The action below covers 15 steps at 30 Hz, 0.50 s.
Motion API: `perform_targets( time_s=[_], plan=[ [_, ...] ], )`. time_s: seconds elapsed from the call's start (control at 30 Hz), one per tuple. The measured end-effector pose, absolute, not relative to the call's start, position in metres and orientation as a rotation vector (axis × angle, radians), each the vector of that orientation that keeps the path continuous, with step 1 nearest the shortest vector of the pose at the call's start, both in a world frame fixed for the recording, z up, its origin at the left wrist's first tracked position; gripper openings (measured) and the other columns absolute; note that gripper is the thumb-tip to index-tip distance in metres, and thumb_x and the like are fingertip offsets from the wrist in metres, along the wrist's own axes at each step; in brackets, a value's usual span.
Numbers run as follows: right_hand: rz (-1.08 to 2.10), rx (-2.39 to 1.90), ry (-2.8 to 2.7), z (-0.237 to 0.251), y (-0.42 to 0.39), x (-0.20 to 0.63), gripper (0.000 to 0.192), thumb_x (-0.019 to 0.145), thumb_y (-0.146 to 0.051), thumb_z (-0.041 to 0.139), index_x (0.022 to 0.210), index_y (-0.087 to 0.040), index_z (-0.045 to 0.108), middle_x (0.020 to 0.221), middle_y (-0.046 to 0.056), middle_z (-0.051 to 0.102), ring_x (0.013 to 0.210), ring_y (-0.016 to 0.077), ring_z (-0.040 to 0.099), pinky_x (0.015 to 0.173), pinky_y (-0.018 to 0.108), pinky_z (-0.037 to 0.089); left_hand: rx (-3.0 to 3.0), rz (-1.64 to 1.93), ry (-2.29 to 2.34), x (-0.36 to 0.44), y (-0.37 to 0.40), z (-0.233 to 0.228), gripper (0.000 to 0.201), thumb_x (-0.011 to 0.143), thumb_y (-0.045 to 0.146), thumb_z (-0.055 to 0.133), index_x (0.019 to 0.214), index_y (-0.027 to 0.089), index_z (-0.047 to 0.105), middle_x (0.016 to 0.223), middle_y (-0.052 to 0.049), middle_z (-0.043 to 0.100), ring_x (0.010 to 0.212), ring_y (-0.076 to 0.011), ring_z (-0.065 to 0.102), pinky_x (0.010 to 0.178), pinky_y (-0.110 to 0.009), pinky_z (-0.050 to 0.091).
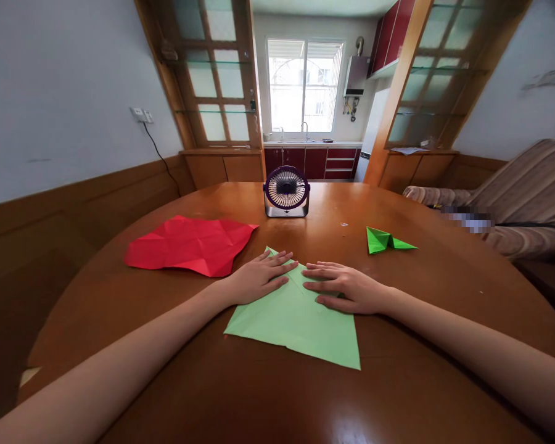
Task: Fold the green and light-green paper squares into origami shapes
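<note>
Your left hand point(259, 276) and right hand point(346, 287) lie open and flat on the light green paper point(296, 320), fingertips meeting at the far fold, pinning it to the table point(398, 370). Red sheet point(192, 245) sits far left.

A creased red paper sheet point(192, 245), a small purple fan point(286, 192) and a folded green paper plane point(387, 241) lie on the wooden table point(444, 277).

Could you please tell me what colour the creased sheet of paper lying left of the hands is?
The creased sheet is red, seen in the head view.

Both hands cover the light green paper's point(296, 320) upper folds.
</note>
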State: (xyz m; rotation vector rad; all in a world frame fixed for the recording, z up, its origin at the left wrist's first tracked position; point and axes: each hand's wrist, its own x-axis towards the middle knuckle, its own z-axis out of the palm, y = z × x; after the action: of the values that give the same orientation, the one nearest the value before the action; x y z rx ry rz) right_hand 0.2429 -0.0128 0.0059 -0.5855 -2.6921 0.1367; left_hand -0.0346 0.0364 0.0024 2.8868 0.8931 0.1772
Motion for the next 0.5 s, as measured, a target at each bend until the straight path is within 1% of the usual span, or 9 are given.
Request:
perform_targets(
  time_s=[0.2, 0.3, 0.4, 0.5],
  plan=[
    [0.192, -0.582, -2.68, 0.0047, -0.0117, 0.2437, 0.042, 0.094, -0.033, 0.054, 0.135, -0.022, 0.054, 0.139, 0.01, 0.054, 0.136, 0.0245, 0.042, 0.112, 0.046, 0.038, 2.862, 0.195, 0.903, -0.0341, 0.0349, 0.0039, 0.053, 0.101, 0.053, 0.022, 0.15, 0.034, 0.026, 0.157, 0.003, 0.02, 0.146, -0.0167, 0.018, 0.121, -0.04, 0.007],
    [0.208, -0.595, -2.67, 0.0044, -0.0119, 0.2437, 0.042, 0.094, -0.033, 0.054, 0.134, -0.021, 0.055, 0.138, 0.01, 0.054, 0.135, 0.0249, 0.044, 0.113, 0.046, 0.038, 2.849, 0.175, 0.923, -0.0335, 0.0346, 0.0047, 0.057, 0.1, 0.054, 0.02, 0.152, 0.029, 0.021, 0.157, 0.003, 0.02, 0.146, -0.0153, 0.017, 0.121, -0.037, 0.008],
    [0.203, -0.611, -2.682, 0.0045, -0.0121, 0.2436, 0.042, 0.094, -0.034, 0.054, 0.133, -0.019, 0.056, 0.139, 0.01, 0.054, 0.135, 0.0251, 0.043, 0.114, 0.045, 0.036, 2.838, 0.166, 1.001, -0.0329, 0.0355, 0.0044, 0.064, 0.099, 0.057, 0.021, 0.153, 0.022, 0.019, 0.158, -0.001, 0.021, 0.146, -0.0155, 0.017, 0.12, -0.035, 0.009],
    [0.194, -0.613, -2.693, 0.0042, -0.0119, 0.2436, 0.042, 0.095, -0.034, 0.053, 0.133, -0.018, 0.056, 0.138, 0.01, 0.055, 0.136, 0.0248, 0.041, 0.114, 0.044, 0.036, 2.849, 0.168, 1.062, -0.0322, 0.0365, 0.0033, 0.066, 0.098, 0.059, 0.021, 0.153, 0.021, 0.019, 0.157, -0.003, 0.023, 0.146, -0.0165, 0.019, 0.12, -0.036, 0.009]
  ],
)
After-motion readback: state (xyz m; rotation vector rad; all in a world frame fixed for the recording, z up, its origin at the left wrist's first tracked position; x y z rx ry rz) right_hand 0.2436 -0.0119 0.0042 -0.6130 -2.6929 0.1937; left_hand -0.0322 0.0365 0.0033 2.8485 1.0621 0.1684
